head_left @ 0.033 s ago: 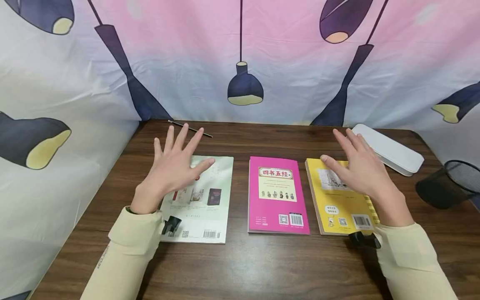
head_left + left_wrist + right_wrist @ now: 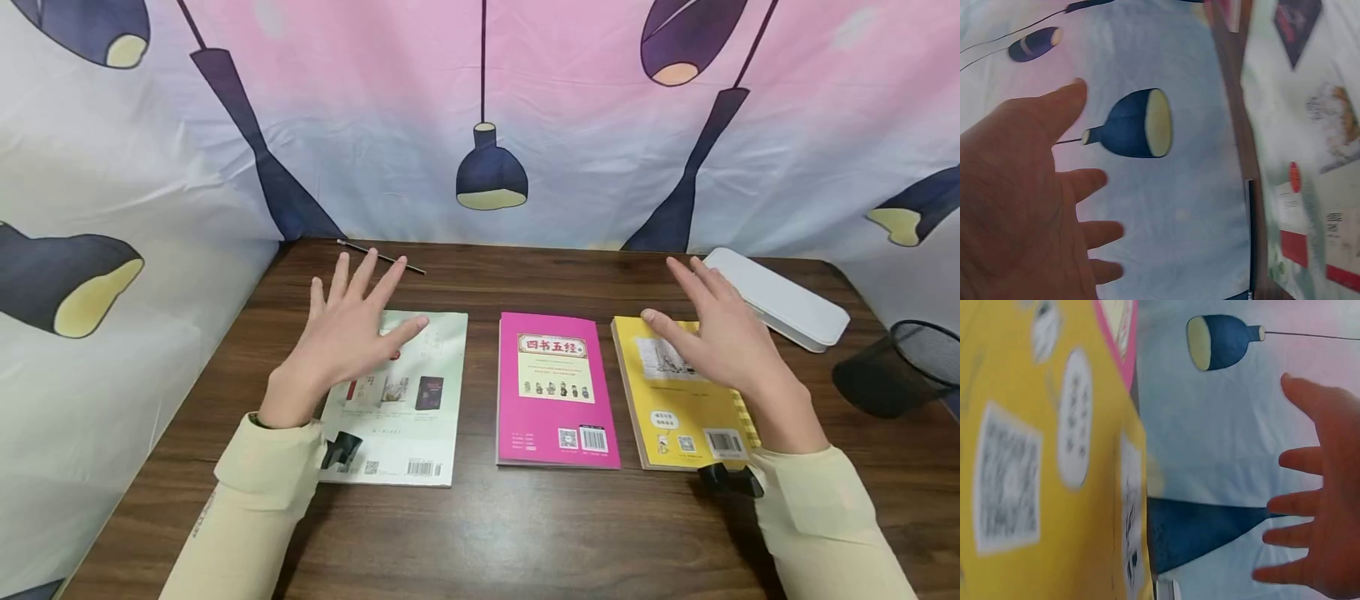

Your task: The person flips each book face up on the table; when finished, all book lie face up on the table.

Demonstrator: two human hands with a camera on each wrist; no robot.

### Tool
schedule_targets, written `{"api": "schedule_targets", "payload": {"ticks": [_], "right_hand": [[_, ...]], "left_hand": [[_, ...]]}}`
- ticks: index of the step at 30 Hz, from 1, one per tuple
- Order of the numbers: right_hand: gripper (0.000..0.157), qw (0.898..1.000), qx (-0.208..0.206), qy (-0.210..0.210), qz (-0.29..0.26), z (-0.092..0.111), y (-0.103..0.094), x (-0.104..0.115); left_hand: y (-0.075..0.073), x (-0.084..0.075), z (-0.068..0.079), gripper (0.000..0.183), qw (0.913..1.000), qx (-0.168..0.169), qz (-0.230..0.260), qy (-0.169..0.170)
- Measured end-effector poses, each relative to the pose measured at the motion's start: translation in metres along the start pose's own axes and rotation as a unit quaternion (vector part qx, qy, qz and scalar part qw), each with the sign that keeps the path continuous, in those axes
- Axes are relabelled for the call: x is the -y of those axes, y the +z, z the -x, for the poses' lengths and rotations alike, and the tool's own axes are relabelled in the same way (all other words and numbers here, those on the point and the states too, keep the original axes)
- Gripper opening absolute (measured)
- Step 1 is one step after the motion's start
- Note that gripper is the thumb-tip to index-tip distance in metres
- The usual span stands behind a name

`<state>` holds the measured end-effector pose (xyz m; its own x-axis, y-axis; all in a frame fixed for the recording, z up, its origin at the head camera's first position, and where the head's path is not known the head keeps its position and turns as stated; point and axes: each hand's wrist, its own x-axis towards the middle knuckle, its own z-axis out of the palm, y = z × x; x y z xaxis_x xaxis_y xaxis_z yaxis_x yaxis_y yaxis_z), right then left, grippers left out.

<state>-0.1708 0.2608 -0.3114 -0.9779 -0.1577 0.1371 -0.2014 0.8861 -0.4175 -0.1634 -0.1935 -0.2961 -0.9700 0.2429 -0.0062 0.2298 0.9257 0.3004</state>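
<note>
My left hand (image 2: 341,337) hovers with spread fingers above a pale green book (image 2: 420,442) on the left. Its palm and fingers show with nothing in them in the left wrist view. Over a yellow book (image 2: 652,417) on the right, my right hand (image 2: 723,337) is held up, fingers extended and thumb apart. The right wrist view has that hand (image 2: 1329,487) well above the yellow cover. Between the two hands a pink book (image 2: 555,425) lies flat, back cover up, touched by neither.
A thin dark pen-like stick (image 2: 382,257) lies at the back left. At the back right sits a white case (image 2: 780,296), with a black mesh pen holder (image 2: 873,379) near the right edge. Printed cloth (image 2: 585,167) hangs behind the wooden table (image 2: 480,542).
</note>
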Motion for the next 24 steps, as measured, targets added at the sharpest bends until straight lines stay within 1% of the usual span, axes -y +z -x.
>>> {"api": "schedule_targets", "payload": {"ticks": [3,7,9,11,14,20,24], "right_hand": [[0.082,0.999,-0.028,-0.003,-0.027,0.002,0.002,0.004],[0.065,0.991,-0.097,-0.013,-0.086,0.007,0.007,0.011],[0.057,0.986,-0.123,-0.020,-0.108,0.007,0.009,0.014],[0.051,0.982,-0.139,-0.023,-0.125,0.007,0.010,0.017],[0.047,0.979,-0.138,-0.024,-0.146,0.006,0.014,0.023],[0.043,0.976,-0.103,-0.033,-0.190,0.001,0.025,0.038],[0.041,0.970,-0.085,-0.048,-0.224,-0.004,0.030,0.049]], "left_hand": [[-0.002,0.003,0.006,0.085,0.9998,0.006,-0.006,-0.017],[-0.004,0.013,0.022,0.081,0.9981,0.030,-0.033,-0.044],[-0.002,0.021,0.032,0.076,0.9973,0.041,-0.039,-0.047],[0.001,0.030,0.044,0.069,0.9976,0.041,-0.036,-0.043],[0.007,0.041,0.063,0.060,0.9986,0.036,-0.010,-0.037],[0.021,0.062,0.101,0.053,0.9971,0.036,0.055,-0.038],[0.029,0.073,0.118,0.053,0.9939,0.045,0.096,-0.034]]}}
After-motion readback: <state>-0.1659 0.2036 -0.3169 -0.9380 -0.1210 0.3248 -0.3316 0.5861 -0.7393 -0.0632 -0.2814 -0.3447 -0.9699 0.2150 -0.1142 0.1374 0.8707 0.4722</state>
